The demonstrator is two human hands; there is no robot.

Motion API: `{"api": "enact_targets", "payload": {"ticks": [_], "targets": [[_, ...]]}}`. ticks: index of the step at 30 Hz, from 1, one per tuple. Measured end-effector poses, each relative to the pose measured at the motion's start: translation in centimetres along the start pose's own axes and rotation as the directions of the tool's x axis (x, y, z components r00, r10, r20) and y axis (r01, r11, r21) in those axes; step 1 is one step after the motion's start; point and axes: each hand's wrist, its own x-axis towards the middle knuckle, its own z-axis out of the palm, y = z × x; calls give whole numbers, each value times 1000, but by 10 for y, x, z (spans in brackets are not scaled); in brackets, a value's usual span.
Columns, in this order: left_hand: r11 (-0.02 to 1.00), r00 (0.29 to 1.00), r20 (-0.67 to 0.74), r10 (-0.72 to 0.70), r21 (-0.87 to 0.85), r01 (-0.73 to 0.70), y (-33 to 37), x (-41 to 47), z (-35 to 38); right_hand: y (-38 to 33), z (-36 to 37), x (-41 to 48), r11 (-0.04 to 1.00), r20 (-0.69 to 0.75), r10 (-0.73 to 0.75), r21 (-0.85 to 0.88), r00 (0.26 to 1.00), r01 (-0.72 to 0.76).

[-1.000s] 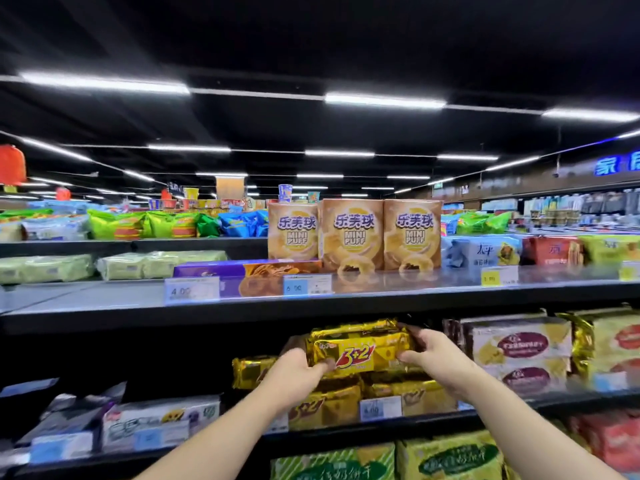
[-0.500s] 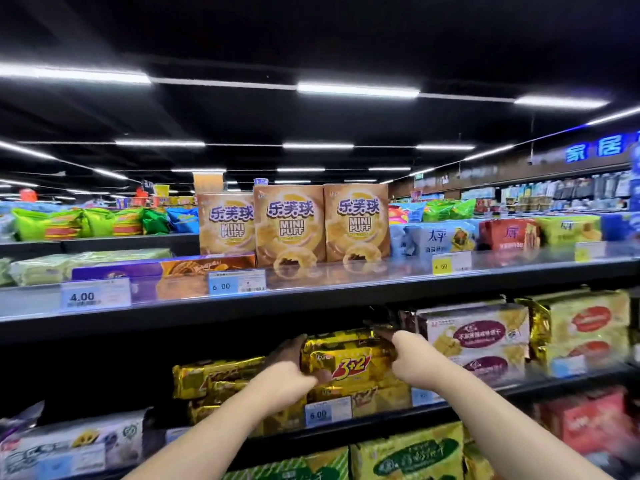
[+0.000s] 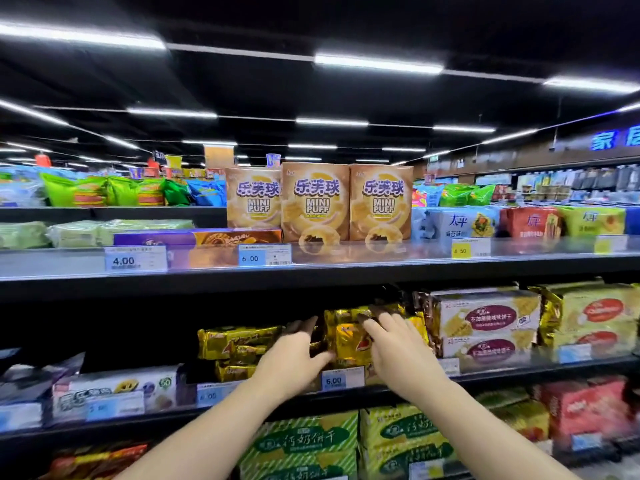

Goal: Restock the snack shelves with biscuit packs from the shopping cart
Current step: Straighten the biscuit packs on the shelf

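Our right hand point(image 3: 394, 348) lies flat on the front of the gold biscuit pack point(image 3: 346, 337). Its grip is spread wide, with the fingers point(image 3: 372, 323) straight and fanned over the pack's upper right part, not curled round it. Our left hand point(image 3: 294, 358) meets the same pack from the left. Its grip is apart too, fingers stretched upward along the pack's left end and the thumb pointing right against the wrapper's lower edge. Neither hand clamps the pack; both only press on it.

The pack sits at the front of the middle shelf point(image 3: 512, 375), in the shadow under the top shelf point(image 3: 381, 275). Our hands hide what it rests on. Between our wrists, a price tag point(image 3: 341, 378) reading 6.00 is fixed to the shelf rim.

Just beside the pack on the left is a low stack of gold packs point(image 3: 239, 341). On the right stand white packs with maroon labels point(image 3: 485, 317), two high. On the top shelf three Mini Puff boxes point(image 3: 315, 202) stand upright side by side, with a purple box point(image 3: 194, 237) lying flat to their left. Green packs point(image 3: 304, 441) fill the shelf below our forearms.
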Motion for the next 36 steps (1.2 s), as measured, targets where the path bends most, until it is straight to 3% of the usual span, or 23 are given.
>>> {"api": "enact_targets", "payload": {"ticks": [5, 10, 15, 20, 28, 36], "targets": [[992, 995, -70, 72, 104, -65, -34, -47, -29, -69, -5, -8, 992, -101, -67, 98, 993, 76], [953, 969, -127, 214, 244, -178, -107, -122, -67, -160, 4, -18, 966, 1, -166, 203, 986, 163], [932, 987, -134, 94, 361, -40, -204, -202, -118, -270, 13, -19, 915, 62, -317, 284, 946, 288], [886, 985, -158, -73, 443, 137, -297, -291, -172, -405, 25, -18, 836, 117, -496, 334, 861, 436], [742, 865, -250, -435, 446, 501, -426, -447, -247, -633, 41, -36, 576, 94, -779, 499, 620, 648], [470, 625, -322, -711, 444, 763, -533, -578, -301, -847, 79, -60, 313, 90, -937, 646, 339, 696]]}}
